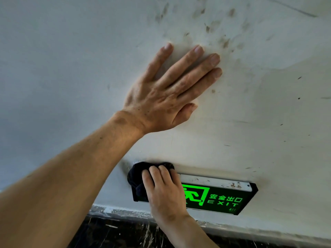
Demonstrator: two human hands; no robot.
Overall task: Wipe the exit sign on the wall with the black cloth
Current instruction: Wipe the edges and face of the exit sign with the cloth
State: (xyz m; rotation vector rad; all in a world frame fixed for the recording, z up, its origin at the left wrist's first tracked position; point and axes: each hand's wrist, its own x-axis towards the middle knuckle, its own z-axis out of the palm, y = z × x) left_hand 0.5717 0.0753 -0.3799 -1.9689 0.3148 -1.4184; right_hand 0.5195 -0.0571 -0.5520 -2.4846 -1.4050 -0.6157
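Note:
The exit sign is a black box low on the wall, with glowing green letters, a running figure and a grey metal strip along its top. My right hand presses a bunched black cloth against the sign's left end, covering that corner. My left hand lies flat on the wall above the sign, fingers spread, holding nothing.
The white wall carries dark smudges and scuffs, thickest near the top right. Below the sign runs a grey, paint-splattered strip, and under it a dark speckled skirting.

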